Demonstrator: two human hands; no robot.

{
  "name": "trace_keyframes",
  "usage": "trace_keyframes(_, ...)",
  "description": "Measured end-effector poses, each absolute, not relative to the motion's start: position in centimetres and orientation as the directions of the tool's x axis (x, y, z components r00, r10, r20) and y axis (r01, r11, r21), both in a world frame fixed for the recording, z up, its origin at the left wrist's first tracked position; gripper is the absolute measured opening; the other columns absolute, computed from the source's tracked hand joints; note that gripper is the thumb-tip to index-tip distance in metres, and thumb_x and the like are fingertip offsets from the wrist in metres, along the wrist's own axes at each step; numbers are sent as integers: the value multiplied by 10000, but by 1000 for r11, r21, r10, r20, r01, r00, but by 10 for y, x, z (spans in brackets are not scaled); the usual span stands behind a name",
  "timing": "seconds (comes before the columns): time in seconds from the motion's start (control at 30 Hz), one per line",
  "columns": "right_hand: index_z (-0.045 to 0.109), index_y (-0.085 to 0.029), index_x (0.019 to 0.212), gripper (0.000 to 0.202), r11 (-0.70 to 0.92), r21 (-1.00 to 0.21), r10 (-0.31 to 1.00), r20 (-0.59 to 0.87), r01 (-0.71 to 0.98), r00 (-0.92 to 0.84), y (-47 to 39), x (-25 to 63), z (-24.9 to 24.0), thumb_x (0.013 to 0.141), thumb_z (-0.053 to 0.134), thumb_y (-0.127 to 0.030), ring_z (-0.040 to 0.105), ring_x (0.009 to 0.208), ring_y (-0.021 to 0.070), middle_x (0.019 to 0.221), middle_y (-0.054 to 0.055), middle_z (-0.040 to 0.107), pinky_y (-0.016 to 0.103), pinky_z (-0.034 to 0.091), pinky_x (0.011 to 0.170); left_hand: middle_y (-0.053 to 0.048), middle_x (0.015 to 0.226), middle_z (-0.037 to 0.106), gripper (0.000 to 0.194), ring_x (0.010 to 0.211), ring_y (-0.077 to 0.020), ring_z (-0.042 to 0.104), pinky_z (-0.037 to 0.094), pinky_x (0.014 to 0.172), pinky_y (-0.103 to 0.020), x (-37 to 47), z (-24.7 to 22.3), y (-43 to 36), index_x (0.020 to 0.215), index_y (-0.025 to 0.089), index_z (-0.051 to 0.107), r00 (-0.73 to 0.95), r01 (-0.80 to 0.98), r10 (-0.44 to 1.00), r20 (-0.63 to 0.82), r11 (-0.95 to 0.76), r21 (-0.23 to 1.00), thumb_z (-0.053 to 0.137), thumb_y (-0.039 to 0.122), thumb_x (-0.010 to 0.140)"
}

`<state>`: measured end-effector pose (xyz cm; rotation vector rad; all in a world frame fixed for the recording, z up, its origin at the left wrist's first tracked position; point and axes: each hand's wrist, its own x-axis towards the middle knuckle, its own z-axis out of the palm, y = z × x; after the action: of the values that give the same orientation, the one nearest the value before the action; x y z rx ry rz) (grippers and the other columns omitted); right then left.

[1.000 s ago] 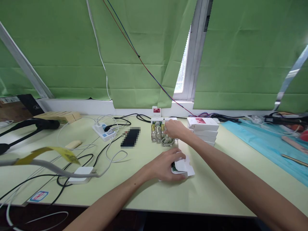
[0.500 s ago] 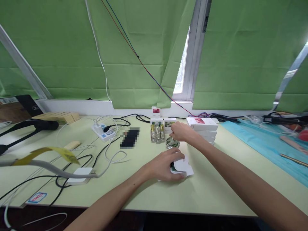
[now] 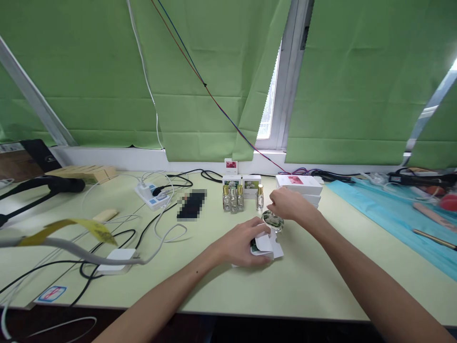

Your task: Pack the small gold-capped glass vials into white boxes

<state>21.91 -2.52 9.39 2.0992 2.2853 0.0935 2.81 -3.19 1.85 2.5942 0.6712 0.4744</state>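
My left hand [image 3: 246,243] is wrapped round a small white carton [image 3: 264,245] on the table, its end flaps open toward the right. My right hand [image 3: 287,202] has its fingers closed at the top of a round clear glass perfume bottle [image 3: 273,221], just beyond the carton; the fingertips are partly hidden. Left of that hand stands a small glass vial with a gold cap [image 3: 260,197]. Several similar gold-capped vials [image 3: 233,199] are grouped farther left, in front of small white picture boxes [image 3: 252,186].
A stack of white boxes [image 3: 300,188] stands behind my right hand. At the left lie a dark pixelated object [image 3: 192,205], a power strip [image 3: 152,196], a white adapter [image 3: 117,261] and tangled cables. Blue plastic sheeting [image 3: 385,209] covers the right side.
My right hand has moved right and slightly nearer, and the round glass bottle with it. A single gold-capped vial now shows where the hand was. My left hand stays on the carton.
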Motion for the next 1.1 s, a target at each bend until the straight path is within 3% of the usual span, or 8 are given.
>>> trace_keyframes(0.27, 708, -155, 901, 312, 57, -12, 990, 133, 998, -55, -39, 231, 77, 991, 527, -392, 707, 818, 260, 909, 132, 726, 290, 374, 588, -45, 1104, 590, 482, 908, -226, 616, 490, 770, -320, 21, 16, -21, 1152, 263, 609, 798, 475, 569, 199, -796, 376, 739, 473, 738)
trace_keyframes(0.57, 636, -196, 933, 243, 103, -199, 959, 279, 975, -44, -42, 242, 49, 965, 586, -432, 688, 878, 233, 999, 64, 717, 280, 353, 600, -58, 1105, 584, 447, 897, -248, 623, 488, 765, -358, 14, 17, -11, 1155, 251, 589, 719, 588, 661, 214, -743, 319, 674, 469, 775)
trace_keyframes(0.67, 623, -199, 1079, 224, 178, -257, 951, 292, 950, -99, -44, 243, 39, 969, 579, -390, 688, 880, 237, 979, 57, 725, 286, 380, 627, -61, 1107, 581, 439, 905, -256, 617, 491, 769, -374, 12, 15, -8, 1152, 250, 577, 687, 618, 691, 227, -719, 319, 660, 484, 791)
trace_keyframes(0.8, 477, -190, 1370, 443, 253, -300, 944, 284, 920, -167, -46, 244, 32, 964, 568, -341, 689, 912, 267, 952, 61, 740, 300, 406, 661, -78, 1143, 578, 408, 940, -265, 618, 499, 778, -384, 13, 12, -4, 1155, 246, 568, 607, 650, 736, 298, -676, 347, 656, 445, 809)
trace_keyframes(1.1, 418, -175, 1440, 523, 275, -253, 935, 296, 928, -197, -46, 247, 21, 948, 502, -331, 669, 854, 289, 891, 70, 712, 313, 387, 654, -98, 1212, 576, 412, 1075, -290, 602, 508, 857, -424, 15, 9, -2, 1188, 227, 540, 477, 683, 793, 379, -606, 408, 639, 422, 839)
